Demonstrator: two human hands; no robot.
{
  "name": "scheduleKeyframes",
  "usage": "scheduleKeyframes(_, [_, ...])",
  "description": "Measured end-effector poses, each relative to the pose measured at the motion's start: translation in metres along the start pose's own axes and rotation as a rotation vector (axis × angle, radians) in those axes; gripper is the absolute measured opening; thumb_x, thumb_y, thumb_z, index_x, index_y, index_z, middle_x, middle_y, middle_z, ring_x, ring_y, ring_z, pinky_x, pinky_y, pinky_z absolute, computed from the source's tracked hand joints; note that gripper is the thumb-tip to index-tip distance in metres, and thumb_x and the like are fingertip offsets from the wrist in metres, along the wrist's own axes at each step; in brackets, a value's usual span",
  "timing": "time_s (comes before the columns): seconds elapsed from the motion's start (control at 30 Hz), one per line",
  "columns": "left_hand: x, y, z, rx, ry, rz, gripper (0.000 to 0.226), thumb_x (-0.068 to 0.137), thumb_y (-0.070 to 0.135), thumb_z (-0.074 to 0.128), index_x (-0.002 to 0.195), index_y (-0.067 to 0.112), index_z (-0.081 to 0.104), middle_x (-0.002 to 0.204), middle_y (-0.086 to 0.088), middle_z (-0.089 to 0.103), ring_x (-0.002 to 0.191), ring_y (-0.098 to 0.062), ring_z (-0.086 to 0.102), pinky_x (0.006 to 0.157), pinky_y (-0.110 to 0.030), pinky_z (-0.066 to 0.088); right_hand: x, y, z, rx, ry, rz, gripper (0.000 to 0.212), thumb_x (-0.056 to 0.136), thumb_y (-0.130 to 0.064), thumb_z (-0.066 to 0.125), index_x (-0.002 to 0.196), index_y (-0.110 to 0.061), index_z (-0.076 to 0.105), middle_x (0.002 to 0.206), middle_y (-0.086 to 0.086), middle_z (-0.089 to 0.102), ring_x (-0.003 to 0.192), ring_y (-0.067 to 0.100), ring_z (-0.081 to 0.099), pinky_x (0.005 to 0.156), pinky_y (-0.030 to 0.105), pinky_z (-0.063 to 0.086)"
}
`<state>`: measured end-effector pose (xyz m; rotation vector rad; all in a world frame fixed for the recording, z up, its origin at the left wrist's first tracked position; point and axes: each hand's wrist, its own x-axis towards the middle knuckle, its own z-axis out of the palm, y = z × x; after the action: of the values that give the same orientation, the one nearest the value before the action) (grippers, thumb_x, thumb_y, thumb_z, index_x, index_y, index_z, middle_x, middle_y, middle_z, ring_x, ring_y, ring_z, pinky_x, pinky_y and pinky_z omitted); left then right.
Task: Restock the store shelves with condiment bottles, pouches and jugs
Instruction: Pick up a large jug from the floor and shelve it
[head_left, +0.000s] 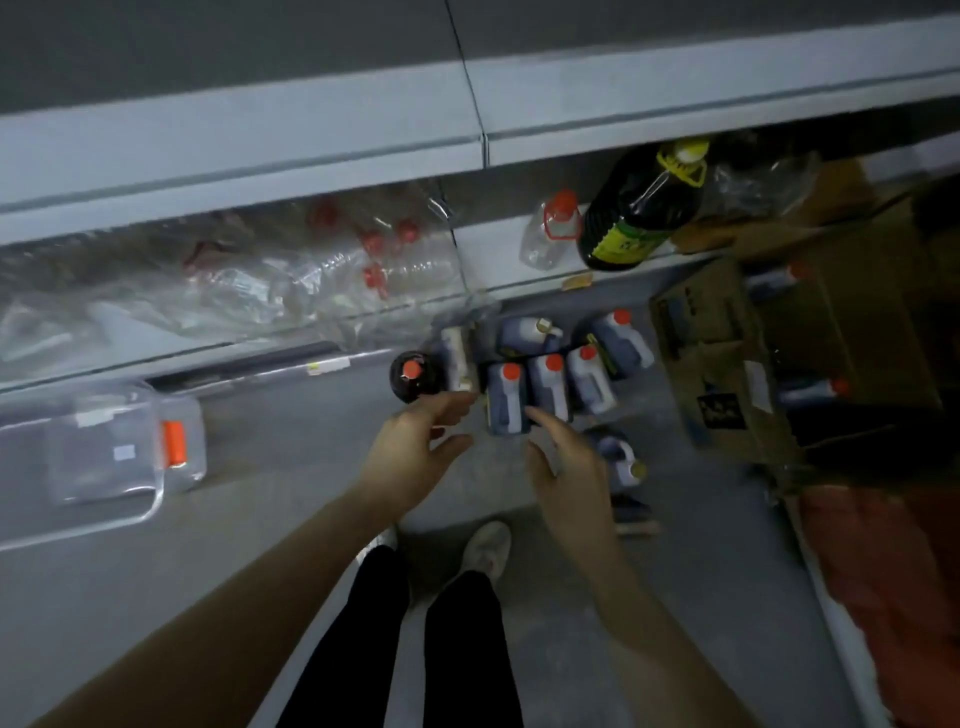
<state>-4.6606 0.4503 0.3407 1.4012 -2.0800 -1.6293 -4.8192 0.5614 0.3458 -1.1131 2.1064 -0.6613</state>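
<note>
Several dark jugs with orange caps stand on the grey floor below the shelves; the nearest jug (506, 397) sits between my hands. My left hand (415, 449) hovers just left of it, fingers spread and empty. My right hand (569, 460) hovers just right of it, fingers relaxed, holding nothing. A round dark bottle (413, 375) with an orange cap stands to the left of the jugs. On the low shelf (498, 249) stand a large dark bottle (641, 208) with a yellow handle and a clear bottle (550, 231).
An open cardboard box (727, 364) lies right of the jugs. A clear plastic bin (98, 452) with an orange latch sits on the floor at left. Clear wrapped bottles (332, 270) fill the shelf's left part. My legs and shoes (485, 551) are below.
</note>
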Motion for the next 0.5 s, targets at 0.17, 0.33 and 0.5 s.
scheduleKeyframes(0.17, [0.033, -0.064, 0.051, -0.029, -0.035, -0.09, 0.043, 0.09, 0.005, 0.069, 0.131, 0.012, 0.06, 0.12, -0.004, 0.065, 0.108, -0.018, 0.063, 0.099, -0.032, 0.051, 0.027, 0.068, 0.053, 0.045, 0.01, 0.122, 0.039, 0.099, -0.012, 0.062, 0.137, -0.01, 0.059, 0.135, 0.006, 0.064, 0.125, 0.021, 0.058, 0.1, 0.018, 0.039])
scheduleKeyframes(0.33, [0.063, -0.125, 0.09, 0.022, -0.073, -0.152, 0.046, 0.09, 0.011, 0.07, 0.134, 0.02, 0.057, 0.12, 0.0, 0.064, 0.105, -0.012, 0.061, 0.092, -0.02, 0.049, 0.05, 0.128, 0.103, 0.042, -0.006, 0.182, 0.045, 0.096, -0.011, 0.065, 0.14, -0.011, 0.056, 0.138, 0.003, 0.061, 0.126, 0.017, 0.056, 0.101, 0.013, 0.034])
scheduleKeyframes(0.5, [0.093, -0.181, 0.13, 0.034, -0.102, -0.222, 0.05, 0.09, 0.01, 0.07, 0.136, 0.021, 0.055, 0.12, -0.001, 0.063, 0.105, -0.016, 0.061, 0.094, -0.029, 0.051, 0.071, 0.184, 0.148, 0.038, -0.027, 0.257, 0.054, 0.098, -0.015, 0.064, 0.148, -0.017, 0.047, 0.148, 0.0, 0.054, 0.134, 0.017, 0.051, 0.109, 0.025, 0.038])
